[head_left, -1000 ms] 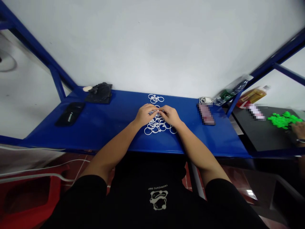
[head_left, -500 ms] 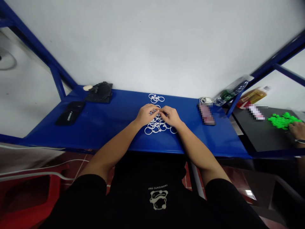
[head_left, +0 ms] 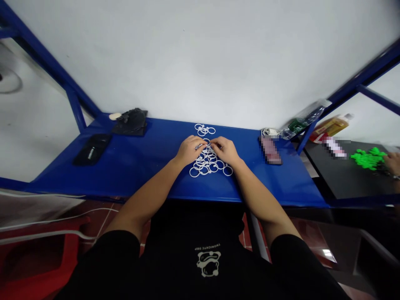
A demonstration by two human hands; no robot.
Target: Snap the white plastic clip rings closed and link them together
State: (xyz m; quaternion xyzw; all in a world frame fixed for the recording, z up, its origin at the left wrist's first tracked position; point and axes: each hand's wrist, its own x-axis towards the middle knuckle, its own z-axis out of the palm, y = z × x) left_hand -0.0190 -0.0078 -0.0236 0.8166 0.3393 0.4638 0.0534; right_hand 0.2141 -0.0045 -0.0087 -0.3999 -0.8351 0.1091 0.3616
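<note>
One narrow gap newly opened between left hand [head_left: 189, 151] and right hand [head_left: 226, 151], fingertips no longer meeting over white rings [head_left: 209, 171].
Fingers curled, nearly closed on both sides; hold on any ring too small to tell. Main overlapping cluster under and near the hands on blue table [head_left: 156, 166], smaller ring group [head_left: 203, 126] on the far side, beside the wall [head_left: 200, 62].
</note>
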